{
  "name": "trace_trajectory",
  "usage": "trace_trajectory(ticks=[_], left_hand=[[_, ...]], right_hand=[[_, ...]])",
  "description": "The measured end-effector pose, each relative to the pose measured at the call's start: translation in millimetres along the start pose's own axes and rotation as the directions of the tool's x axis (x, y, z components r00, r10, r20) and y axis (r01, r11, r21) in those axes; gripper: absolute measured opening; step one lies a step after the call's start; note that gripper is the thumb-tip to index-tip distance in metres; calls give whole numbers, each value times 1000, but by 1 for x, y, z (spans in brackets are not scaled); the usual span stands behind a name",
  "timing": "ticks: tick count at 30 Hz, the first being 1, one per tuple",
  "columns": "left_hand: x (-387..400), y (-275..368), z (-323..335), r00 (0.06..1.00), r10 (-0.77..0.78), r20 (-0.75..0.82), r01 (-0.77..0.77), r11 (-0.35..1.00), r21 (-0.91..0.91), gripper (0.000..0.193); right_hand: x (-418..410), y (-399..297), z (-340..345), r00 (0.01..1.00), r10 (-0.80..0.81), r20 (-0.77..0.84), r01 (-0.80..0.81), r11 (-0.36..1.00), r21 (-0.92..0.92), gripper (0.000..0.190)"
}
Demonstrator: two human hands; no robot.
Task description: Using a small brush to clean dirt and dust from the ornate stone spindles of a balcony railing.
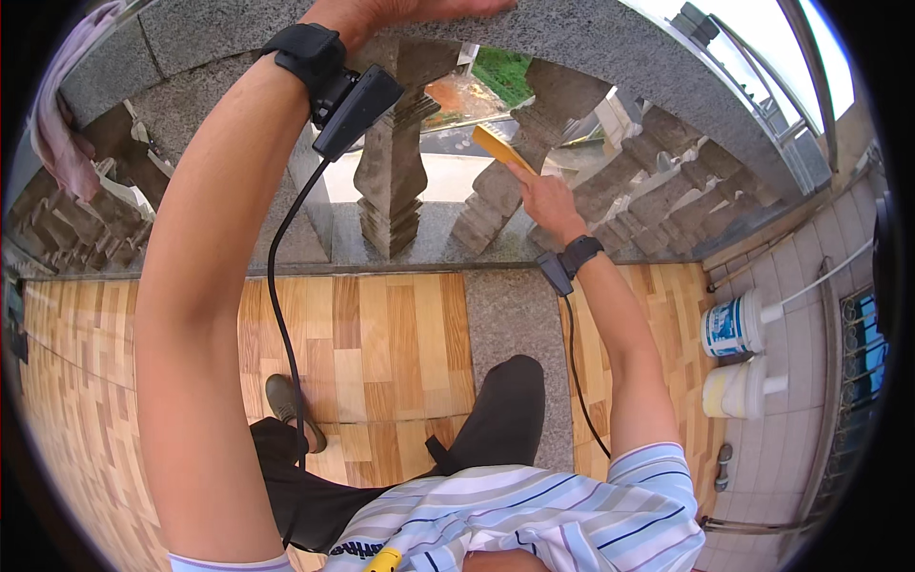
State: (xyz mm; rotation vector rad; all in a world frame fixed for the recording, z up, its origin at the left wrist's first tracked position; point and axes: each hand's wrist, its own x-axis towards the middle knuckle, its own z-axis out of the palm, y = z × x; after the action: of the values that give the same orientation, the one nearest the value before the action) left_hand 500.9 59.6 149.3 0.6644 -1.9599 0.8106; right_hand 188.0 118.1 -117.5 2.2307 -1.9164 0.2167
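My right hand [549, 204] grips a yellow handled tool [500, 149], perhaps a brush; its working face is turned away. The tool is held up against a grey stone baluster [550, 114] of the balustrade; whether it touches cannot be made out. At the top edge of the view, my left hand [429, 8] lies stretched out along the stone handrail [572, 32], partly cut off by the frame. Another stone baluster [392, 157] stands between my two arms. Each wrist wears a black strap with a cabled device.
A pinkish cloth [64, 121] hangs over the rail at left. Two white buckets, one with a blue label [729, 327] and one yellowish [729, 390], stand by the tiled wall at right. Black cables [275, 286] run down from my wrists. Wood-patterned flooring [357, 314] lies below.
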Motion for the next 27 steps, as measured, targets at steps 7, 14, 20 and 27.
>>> trace_trajectory(ticks=[7, 14, 20, 27], left_hand=[[-7, -10, -8, 996, -42, 76, 43, 999, -10, 58], [-4, -5, -7, 996, -57, 62, 60, 997, -52, 54], [-9, -6, -4, 978, -116, 176, 134, 987, -93, 52], [-12, -8, -4, 997, -53, -51, 47, 992, -118, 51]], right_hand=[[-70, 1, -40, 990, 96, 105, -98, 995, 17, 41], [-28, -21, -30, 994, 73, 86, -78, 995, 61, 44], [-41, -49, -115, 992, -18, -123, 48, 967, 250, 49], [27, -35, -114, 998, 47, -30, -47, 999, -18, 44]])
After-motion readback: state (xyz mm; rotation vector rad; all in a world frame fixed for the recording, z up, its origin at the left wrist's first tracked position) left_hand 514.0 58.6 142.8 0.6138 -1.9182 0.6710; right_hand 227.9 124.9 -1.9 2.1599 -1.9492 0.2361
